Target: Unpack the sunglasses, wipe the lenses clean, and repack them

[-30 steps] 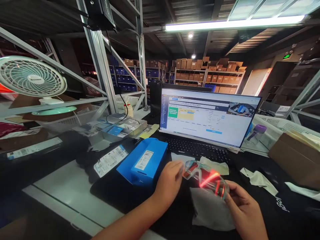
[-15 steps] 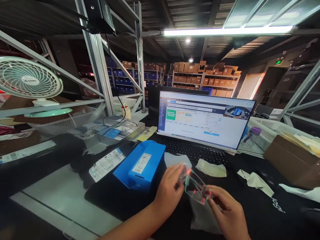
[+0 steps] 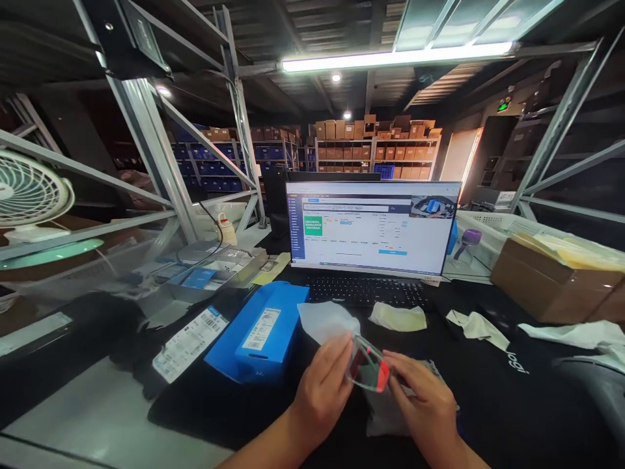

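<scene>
A pair of clear-framed glasses (image 3: 367, 369) with a red glow on them sits between both my hands above the black desk mat (image 3: 234, 404). My left hand (image 3: 321, 385) pinches the left side of the glasses, fingers closed. My right hand (image 3: 424, 407) grips the right side, fingers curled. Under my right hand lies a translucent plastic bag (image 3: 385, 417). A blue box (image 3: 258, 332) with a white label lies just left of my left hand. A white cloth (image 3: 325, 319) rests behind the glasses.
A monitor (image 3: 372, 227) and black keyboard (image 3: 366, 291) stand behind my hands. Crumpled wipes (image 3: 396, 316) lie near the keyboard. A cardboard box (image 3: 547, 280) sits at right, a tray of items (image 3: 209, 270) and a fan (image 3: 29, 195) at left. A labelled flat package (image 3: 188, 342) lies beside the blue box.
The glasses have been drawn lower and nearer to me and folded closer between both hands. The view has shifted rightward, so the fan now sits at the left edge.
</scene>
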`<state>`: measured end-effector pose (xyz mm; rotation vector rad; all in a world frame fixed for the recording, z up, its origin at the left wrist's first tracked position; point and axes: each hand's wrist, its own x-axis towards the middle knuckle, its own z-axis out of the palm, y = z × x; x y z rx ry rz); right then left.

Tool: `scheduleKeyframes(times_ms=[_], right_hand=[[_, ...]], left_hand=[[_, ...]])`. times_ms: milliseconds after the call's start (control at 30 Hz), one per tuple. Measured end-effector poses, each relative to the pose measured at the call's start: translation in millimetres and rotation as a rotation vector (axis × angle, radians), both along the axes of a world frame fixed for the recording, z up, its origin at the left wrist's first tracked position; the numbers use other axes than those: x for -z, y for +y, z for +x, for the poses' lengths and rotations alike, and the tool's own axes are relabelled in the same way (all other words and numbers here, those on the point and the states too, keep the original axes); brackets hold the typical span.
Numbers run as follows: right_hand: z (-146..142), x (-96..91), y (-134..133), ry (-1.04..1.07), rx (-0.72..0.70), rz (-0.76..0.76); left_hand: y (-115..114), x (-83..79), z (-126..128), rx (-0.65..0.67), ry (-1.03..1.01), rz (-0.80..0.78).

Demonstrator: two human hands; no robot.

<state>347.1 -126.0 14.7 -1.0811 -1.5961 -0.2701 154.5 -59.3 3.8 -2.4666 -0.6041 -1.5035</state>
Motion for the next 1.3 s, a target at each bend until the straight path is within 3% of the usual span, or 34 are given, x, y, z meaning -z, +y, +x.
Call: scheduleKeyframes(times_ms=[133, 300, 500, 633, 733, 833, 933, 1033, 1167, 1233, 1300], right_hand=[[-2.8, 3.4, 2.8, 0.081, 0.004, -0.010], [-2.6, 1.7, 6.9, 0.217, 0.027, -0.104], [7.6, 14.7, 10.3, -0.099, -0.053, 0.119], [12.0, 22.4, 9.0, -0.241, -0.103, 0.149], [8.2, 17.4, 10.1, 0.006, -0.079, 0.059], [1.1, 6.2, 12.0, 0.483, -0.087, -0.225], [-7.9, -2.8, 11.5, 0.977, -0.223, -0.550], [-18.5, -5.5, 8.5, 1.244, -0.344, -0.678], [-26.2, -2.6, 5.6, 1.306, -0.369, -0.707], [-24.1, -1.5, 5.3, 1.185, -0.333, -0.647], [-19.1, -1.8, 4.9, 0.938, -0.252, -0.492]], left_hand=[[-5.2, 6.4, 1.6, -0.009, 0.058, 0.053], [-12.3, -1.7, 7.4, -0.060, -0.144, 0.059], [-4.6, -18.3, 0.6, -0.015, -0.260, -0.025], [0.0, -16.8, -4.1, 0.066, -0.166, -0.001], [-1.7, -10.2, -4.1, 0.185, -0.107, 0.020], [-3.8, -7.3, -1.7, 0.208, -0.094, 0.018], [-4.7, -7.4, 2.8, 0.179, -0.123, 0.031], [-6.0, -6.2, 9.3, 0.189, -0.162, 0.067], [-8.3, -11.5, 15.9, 0.196, -0.247, 0.100], [-9.3, -21.6, 16.2, 0.183, -0.297, 0.090], [-10.3, -34.3, 14.9, 0.148, -0.345, 0.087]])
